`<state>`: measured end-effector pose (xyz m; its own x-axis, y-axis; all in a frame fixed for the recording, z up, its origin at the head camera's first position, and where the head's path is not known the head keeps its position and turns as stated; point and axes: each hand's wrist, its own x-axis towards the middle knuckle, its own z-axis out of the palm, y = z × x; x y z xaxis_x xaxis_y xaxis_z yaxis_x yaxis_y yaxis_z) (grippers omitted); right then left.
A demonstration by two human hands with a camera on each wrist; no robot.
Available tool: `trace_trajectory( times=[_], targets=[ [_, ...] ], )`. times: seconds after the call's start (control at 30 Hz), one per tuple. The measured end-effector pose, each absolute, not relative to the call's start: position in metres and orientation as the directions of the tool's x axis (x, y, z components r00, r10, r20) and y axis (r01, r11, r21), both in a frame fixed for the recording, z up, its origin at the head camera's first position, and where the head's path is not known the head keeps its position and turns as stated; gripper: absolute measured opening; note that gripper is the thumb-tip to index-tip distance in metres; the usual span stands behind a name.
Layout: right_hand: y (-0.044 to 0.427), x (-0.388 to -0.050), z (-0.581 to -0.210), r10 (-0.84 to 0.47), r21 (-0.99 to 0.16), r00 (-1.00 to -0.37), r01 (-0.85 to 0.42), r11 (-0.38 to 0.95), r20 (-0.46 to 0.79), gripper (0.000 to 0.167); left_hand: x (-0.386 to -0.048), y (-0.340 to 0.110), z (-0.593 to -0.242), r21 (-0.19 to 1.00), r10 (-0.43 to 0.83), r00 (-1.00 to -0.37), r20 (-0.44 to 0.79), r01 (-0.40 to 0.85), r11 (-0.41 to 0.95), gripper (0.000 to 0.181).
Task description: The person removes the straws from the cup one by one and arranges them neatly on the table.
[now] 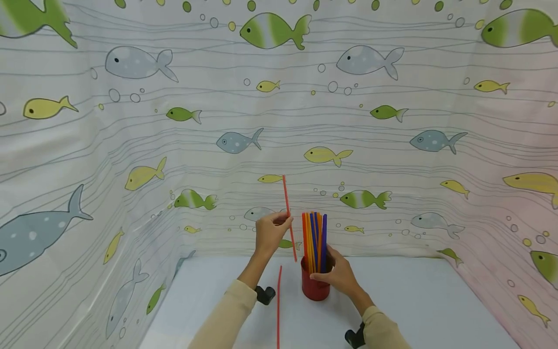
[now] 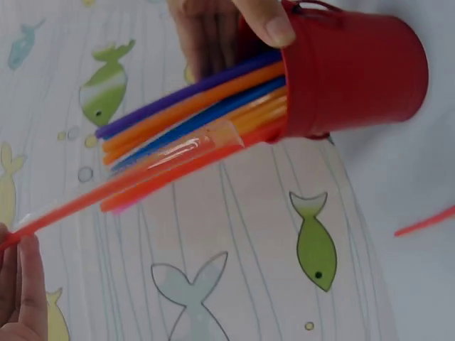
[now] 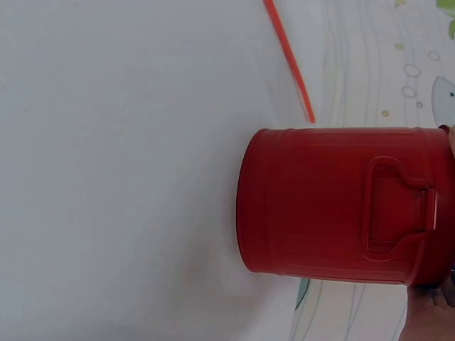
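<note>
Light is soft and even, the wrist views dimmer.

you are at a screened-off booth: a plain white table (image 1: 410,295) has a pale sheet (image 1: 279,116) rising behind it and along its left and right sides like three walls. the sheet's green, yellow and blue-grey fish, bubbles and wavy lines look like curtain print, and it bends softly near the table's rear corners. whether home or lab surrounds the table, you cannot tell.
</note>
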<state>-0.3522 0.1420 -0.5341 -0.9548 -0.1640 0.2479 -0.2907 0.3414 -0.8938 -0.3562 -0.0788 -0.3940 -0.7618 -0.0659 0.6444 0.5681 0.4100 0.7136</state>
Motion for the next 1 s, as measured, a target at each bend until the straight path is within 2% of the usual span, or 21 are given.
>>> trace_trajectory(
  times=[0.13,0.37,0.6,1.0],
  targets=[
    [0.143,-0.353,-0.536,-0.151,-0.887,-0.957,-0.286,0.363,0.247,0.113,-0.355,-0.091,-0.402,0.724,-0.102,-0.768,0.633,0.539,0.431,0.017],
    [0.143,-0.353,-0.537,-0.155,-0.88,-0.955,-0.293,0.373,0.253,0.112,-0.352,-0.109,-0.434,0.813,-0.14,-0.851,0.506,0.416,0.407,0.015],
    [0.143,-0.353,-0.533,-0.154,-0.877,-0.956,-0.292,0.381,0.252,0.112,-0.35,-0.123,-0.465,0.863,-0.178,-0.89,0.419,0.331,0.381,0.017],
    [0.142,-0.351,-0.531,-0.152,-0.88,-0.96,-0.277,0.386,0.235,0.112,-0.335,-0.145,-0.514,0.9,-0.14,-0.95,0.28,0.209,0.382,0.018]
  ],
)
